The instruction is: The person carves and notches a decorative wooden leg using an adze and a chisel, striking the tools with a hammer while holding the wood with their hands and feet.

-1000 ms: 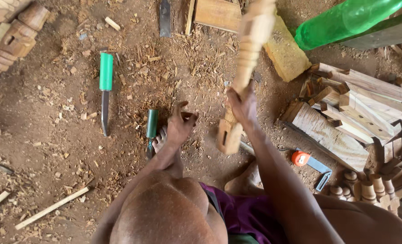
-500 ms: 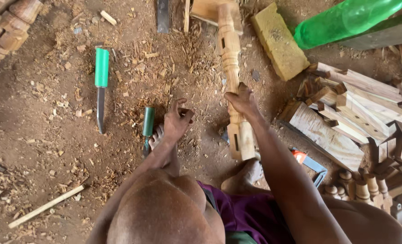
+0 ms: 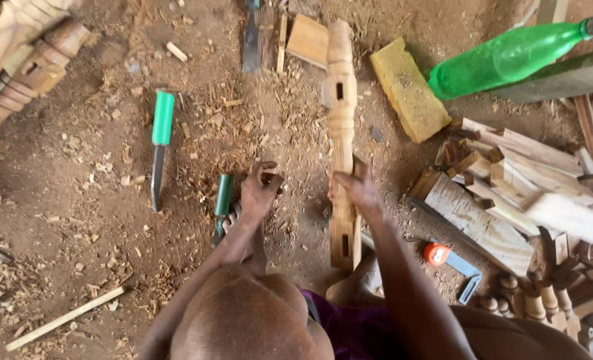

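A person's right hand (image 3: 355, 190) grips a turned wooden post (image 3: 341, 133) lying on the dirt floor (image 3: 76, 187), its long axis running near to far. The left hand (image 3: 260, 193), fingers loosely curled and empty, rests just right of a green-handled chisel (image 3: 222, 203).

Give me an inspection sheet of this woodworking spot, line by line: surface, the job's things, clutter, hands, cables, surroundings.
Surface: dirt floor strewn with wood shavings.
Job's things: turned wooden post lying lengthwise; small green-handled chisel by the left hand.
Clutter: larger green-handled chisel, yellow block, green plastic bottle, thin stick.
Hands: right hand grips the post; left hand rests on the ground beside the small chisel, fingers curled.
Cables: nothing seen.
Surroundings: offcut pile on the right, carved posts top left.
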